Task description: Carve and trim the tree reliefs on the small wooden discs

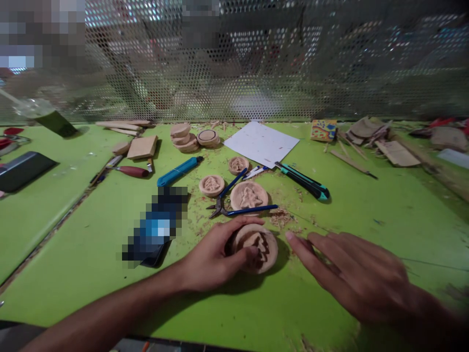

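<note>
My left hand point(223, 254) grips a round carved wooden disc point(269, 244) at the front middle of the green table, thumb pressed on the carved relief and fingers around its far rim. Dark hollows surround the raised shape in it. To the right, my right hand point(351, 266) hovers apart from the disc with its index finger stretched toward it; the other fingers are bent and I see nothing held. Just beyond lie blue-handled pliers point(252, 210), spread wide, across a larger disc point(251, 195) carved with a tree. Two smaller carved discs point(211, 185) sit nearby.
A phone point(157, 230) lies left of the discs. Beyond are a blue cutter point(179, 171), a green-black cutter point(304, 182), white paper point(262, 144) and stacked wooden rounds point(183, 138). A red-handled tool point(132, 171) lies left. Perforated metal mesh point(234, 63) borders the back.
</note>
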A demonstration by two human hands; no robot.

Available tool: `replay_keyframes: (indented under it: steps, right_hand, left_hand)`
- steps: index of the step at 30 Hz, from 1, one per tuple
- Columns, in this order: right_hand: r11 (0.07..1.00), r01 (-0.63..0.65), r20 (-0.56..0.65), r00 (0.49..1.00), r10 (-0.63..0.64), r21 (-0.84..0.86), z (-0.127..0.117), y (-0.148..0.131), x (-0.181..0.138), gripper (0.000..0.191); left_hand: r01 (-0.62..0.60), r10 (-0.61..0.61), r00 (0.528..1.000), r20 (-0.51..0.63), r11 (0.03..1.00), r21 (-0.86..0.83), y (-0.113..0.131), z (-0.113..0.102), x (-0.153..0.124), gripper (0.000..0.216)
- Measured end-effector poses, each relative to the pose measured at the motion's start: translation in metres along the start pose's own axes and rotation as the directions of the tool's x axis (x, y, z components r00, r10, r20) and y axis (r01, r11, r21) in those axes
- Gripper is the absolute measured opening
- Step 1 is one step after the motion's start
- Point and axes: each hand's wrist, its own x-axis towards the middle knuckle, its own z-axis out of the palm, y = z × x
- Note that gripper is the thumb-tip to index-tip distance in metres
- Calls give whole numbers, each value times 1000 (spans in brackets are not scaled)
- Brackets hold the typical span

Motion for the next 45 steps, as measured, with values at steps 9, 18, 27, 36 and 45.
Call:
replay_keyframes:
  steps: [9, 18, 27, 36, 45]
  right_hand:
    - [995, -55, -63, 996, 60, 85, 12, 8, -5, 28]
    - [990, -6, -86, 996, 18, 141, 11, 10, -8, 28]
    - [989, 0, -124, 992, 18, 145, 16, 8, -3, 26]
    - [990, 8, -115, 993, 9, 144, 17, 5, -1, 24]
    - [988, 1, -116, 993, 17, 155, 19, 5, 0, 29]
  left_hand:
    - [-82, 68, 989, 129, 991, 106, -2, -3, -2, 90]
    - [-212, 329, 944, 30, 533, 819, 0, -19, 3, 96]
    - [162, 423, 851, -312, 352, 922, 10, -89, 27, 82]
    - [202, 349, 874, -338, 372, 906, 4, -102, 34, 90]
    - [163, 363, 858, -364, 479, 863, 1, -113, 35, 87]
